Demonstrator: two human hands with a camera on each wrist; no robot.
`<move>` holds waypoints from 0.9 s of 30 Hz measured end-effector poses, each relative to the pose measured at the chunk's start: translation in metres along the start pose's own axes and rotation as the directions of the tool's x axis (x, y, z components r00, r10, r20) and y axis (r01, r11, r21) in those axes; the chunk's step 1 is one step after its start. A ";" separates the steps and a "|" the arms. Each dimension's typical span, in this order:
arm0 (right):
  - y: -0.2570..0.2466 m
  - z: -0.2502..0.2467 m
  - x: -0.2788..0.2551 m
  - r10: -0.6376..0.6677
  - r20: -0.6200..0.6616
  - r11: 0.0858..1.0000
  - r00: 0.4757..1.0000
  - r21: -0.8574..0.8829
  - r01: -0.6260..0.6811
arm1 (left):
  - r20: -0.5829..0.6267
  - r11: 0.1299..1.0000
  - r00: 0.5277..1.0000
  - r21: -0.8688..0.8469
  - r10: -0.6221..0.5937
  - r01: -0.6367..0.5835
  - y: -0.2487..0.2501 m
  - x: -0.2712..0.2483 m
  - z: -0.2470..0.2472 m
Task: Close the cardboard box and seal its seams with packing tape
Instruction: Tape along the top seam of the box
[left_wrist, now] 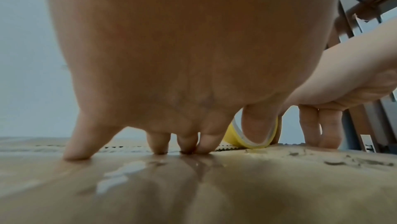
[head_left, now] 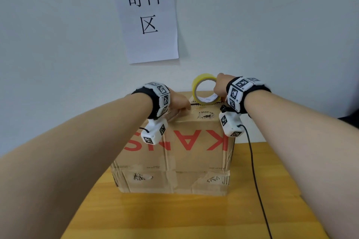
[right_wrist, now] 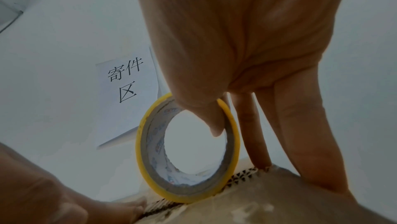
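Note:
A worn cardboard box (head_left: pixel 174 153) with red letters stands on the wooden table, flaps closed on top. A yellow tape roll (head_left: pixel 205 89) stands upright on edge at the far seam of the box top (right_wrist: pixel 189 151). My right hand (head_left: pixel 220 87) grips the roll, thumb through its core (right_wrist: pixel 206 115), while other straight fingers (right_wrist: pixel 257 134) reach down to the box top beside it. My left hand (head_left: pixel 178 105) lies left of the roll, its fingertips (left_wrist: pixel 159 144) pressing down on the box top near the seam (left_wrist: pixel 227 148). The roll (left_wrist: pixel 253 136) shows just right of them.
A white paper sign (head_left: pixel 147 15) with black characters hangs on the wall behind the box. A black cable (head_left: pixel 254 172) trails from the right wrist down over the wooden table (head_left: pixel 174 217). The box sits close to the wall.

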State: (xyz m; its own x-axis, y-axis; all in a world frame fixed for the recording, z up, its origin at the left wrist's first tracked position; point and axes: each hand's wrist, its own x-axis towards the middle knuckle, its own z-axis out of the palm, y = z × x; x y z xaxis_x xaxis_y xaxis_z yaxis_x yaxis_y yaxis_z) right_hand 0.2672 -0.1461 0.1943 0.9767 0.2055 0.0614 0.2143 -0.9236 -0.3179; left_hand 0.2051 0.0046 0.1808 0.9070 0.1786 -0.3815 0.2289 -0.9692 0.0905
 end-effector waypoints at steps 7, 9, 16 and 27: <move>0.000 0.003 0.004 0.009 -0.020 0.984 1.000 -0.177 -0.012 | -0.022 0.999 1.000 0.037 0.010 -0.009 0.003 0.013 -0.001; 0.001 0.002 0.005 -0.004 -0.017 0.988 1.000 -0.154 0.001 | 0.020 1.000 1.000 0.027 -0.008 0.007 -0.003 0.020 0.000; 0.005 0.000 -0.011 -0.003 -0.020 0.998 1.000 -0.066 0.001 | 0.035 0.994 0.999 0.105 0.033 -0.036 -0.019 0.017 0.004; -0.027 0.003 -0.058 -0.157 0.194 0.980 0.968 0.155 0.128 | -0.127 0.962 0.992 0.272 0.020 0.015 -0.040 -0.041 0.007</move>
State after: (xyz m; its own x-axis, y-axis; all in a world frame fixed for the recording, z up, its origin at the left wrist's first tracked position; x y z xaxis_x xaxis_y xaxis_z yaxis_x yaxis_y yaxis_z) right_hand 0.2044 -0.1319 0.1971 0.9104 0.4070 -0.0738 0.3337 -0.8281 -0.4505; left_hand 0.1560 0.0347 0.1864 0.9489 0.1789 -0.2599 0.1377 -0.9759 -0.1693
